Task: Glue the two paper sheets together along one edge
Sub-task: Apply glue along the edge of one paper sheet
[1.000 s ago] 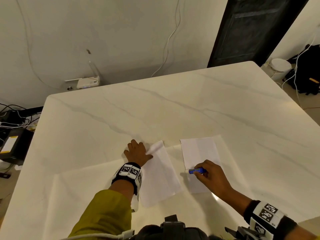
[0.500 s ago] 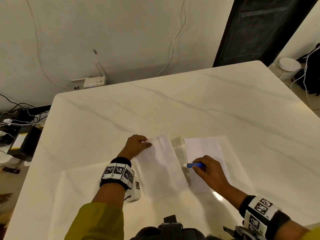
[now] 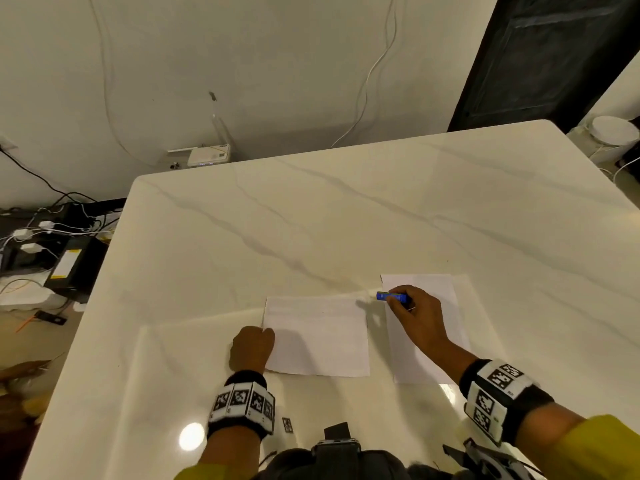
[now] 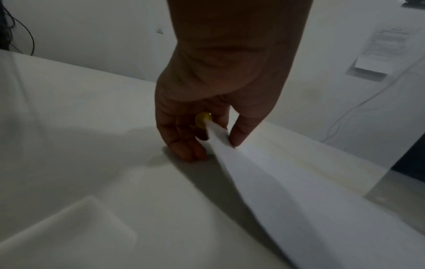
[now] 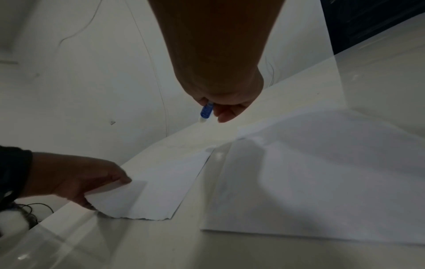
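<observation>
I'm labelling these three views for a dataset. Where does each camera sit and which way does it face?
Head: worn on the head, facing forward and down at the table; shows both forearms.
Left wrist: looks along the left hand pinching the left sheet.
Right wrist: looks along the right hand holding the blue glue stick.
Shared: head and right-wrist views both show the left hand and both sheets.

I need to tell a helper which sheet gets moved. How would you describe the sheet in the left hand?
On the white marble table, two paper sheets lie near the front edge. It is the left sheet, lying crosswise, its left edge pinched by the left hand; the right sheet lies lengthwise.
</observation>
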A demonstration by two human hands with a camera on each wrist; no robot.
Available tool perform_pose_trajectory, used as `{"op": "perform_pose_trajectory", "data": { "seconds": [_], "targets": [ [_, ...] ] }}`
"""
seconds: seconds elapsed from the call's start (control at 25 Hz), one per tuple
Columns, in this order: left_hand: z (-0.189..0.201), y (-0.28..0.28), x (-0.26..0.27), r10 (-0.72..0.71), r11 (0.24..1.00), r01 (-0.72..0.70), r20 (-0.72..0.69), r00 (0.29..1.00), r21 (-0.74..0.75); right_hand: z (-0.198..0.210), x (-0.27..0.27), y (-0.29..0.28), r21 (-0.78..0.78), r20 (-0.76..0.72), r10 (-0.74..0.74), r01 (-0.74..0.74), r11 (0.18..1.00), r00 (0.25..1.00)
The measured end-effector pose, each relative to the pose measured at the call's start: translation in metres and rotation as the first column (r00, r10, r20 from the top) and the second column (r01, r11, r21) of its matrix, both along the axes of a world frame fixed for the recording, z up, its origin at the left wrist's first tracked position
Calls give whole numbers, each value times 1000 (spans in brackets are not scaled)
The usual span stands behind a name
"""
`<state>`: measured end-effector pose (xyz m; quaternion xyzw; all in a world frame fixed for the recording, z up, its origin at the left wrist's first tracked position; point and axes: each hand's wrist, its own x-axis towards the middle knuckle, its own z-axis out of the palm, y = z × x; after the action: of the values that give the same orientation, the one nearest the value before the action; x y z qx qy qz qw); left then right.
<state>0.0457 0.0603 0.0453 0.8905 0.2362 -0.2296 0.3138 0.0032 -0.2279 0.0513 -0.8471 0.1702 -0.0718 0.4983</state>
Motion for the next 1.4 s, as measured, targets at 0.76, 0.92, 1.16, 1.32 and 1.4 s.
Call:
{"op": "perform_pose_trajectory", "data": {
  "seconds": [0.76, 0.92, 1.16, 1.32, 1.4],
  "targets": [
    [-19, -88, 11, -891, 426, 881, -72, 448, 208, 3, 49, 8, -244, -337, 265, -356, 902, 903],
    [-20, -88, 10, -888, 435, 874, -56, 456, 217, 4, 51, 12, -240, -348, 289, -383, 892, 892],
    [-20, -87, 8, -885, 442, 868, -50, 463, 226, 0, 37, 11, -222, -387, 290, -394, 892, 875],
    [-20, -87, 7, -884, 444, 868, -53, 465, 225, 3, 52, 11, -241, -356, 269, -366, 899, 895],
    [-20, -87, 8, -883, 444, 868, -55, 466, 225, 4, 52, 12, -247, -363, 278, -379, 892, 889]
  ]
}}
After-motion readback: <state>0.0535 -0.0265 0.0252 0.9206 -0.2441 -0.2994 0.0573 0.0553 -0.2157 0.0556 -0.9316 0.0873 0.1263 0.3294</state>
